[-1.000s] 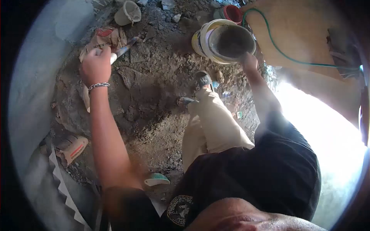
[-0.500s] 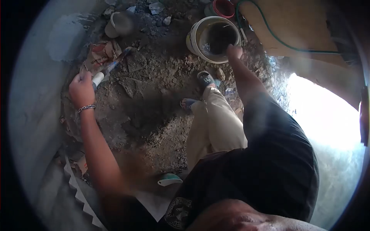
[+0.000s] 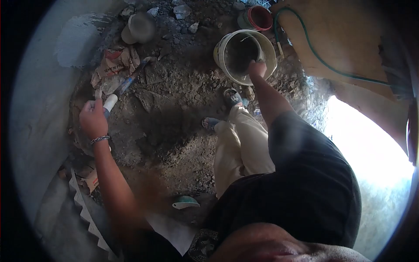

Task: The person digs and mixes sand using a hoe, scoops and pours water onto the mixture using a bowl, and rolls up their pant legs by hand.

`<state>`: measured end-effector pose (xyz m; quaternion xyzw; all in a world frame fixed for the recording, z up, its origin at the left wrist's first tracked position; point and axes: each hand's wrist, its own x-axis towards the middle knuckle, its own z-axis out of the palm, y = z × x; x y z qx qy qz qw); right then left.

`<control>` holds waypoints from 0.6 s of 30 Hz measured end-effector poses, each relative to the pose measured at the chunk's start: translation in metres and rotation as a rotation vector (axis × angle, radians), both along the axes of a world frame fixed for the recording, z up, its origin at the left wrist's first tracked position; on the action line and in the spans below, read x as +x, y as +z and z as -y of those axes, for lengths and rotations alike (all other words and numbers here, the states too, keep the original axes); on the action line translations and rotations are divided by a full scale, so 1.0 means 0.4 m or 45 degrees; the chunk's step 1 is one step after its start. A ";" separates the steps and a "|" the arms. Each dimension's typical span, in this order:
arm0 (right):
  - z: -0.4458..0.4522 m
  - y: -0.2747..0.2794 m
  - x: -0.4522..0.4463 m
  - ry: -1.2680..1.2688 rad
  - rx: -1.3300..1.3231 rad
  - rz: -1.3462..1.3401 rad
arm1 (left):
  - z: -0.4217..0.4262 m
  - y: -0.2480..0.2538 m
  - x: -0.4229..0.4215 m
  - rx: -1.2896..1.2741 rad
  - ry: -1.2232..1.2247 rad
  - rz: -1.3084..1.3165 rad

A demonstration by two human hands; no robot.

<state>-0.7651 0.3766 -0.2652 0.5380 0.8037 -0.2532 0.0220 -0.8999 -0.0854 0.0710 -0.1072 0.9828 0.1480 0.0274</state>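
My right hand (image 3: 257, 69) is closed on the rim of a grey vessel (image 3: 242, 54), which is inside a large whitish bucket (image 3: 271, 56). How much of the vessel lies below the bucket's rim is hard to see. On the left, my left hand (image 3: 93, 118), with a chain bracelet at the wrist, hangs above the ground with its fingers curled. Anything inside those fingers is hidden. Just beside them is a long blue object with a white section (image 3: 110, 102). A crumpled paper bag (image 3: 114, 65) lies beyond the hand.
A red bucket (image 3: 260, 18) stands behind the whitish one. The green hose (image 3: 307, 41) crosses a brown board (image 3: 345, 39). Rubble and a pale bucket (image 3: 128, 35) are at the upper left. A green-and-white object (image 3: 186, 202) lies near a jagged-edged sheet (image 3: 92, 229).
My right hand has lowered the grey vessel from above the whitish bucket's rim into it. My left hand has moved down and left in the view, exposing more of the blue object.
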 end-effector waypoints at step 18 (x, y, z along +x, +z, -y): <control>-0.184 -0.067 0.109 -0.527 -1.584 -0.254 | 0.065 -0.039 0.011 -0.047 0.036 0.131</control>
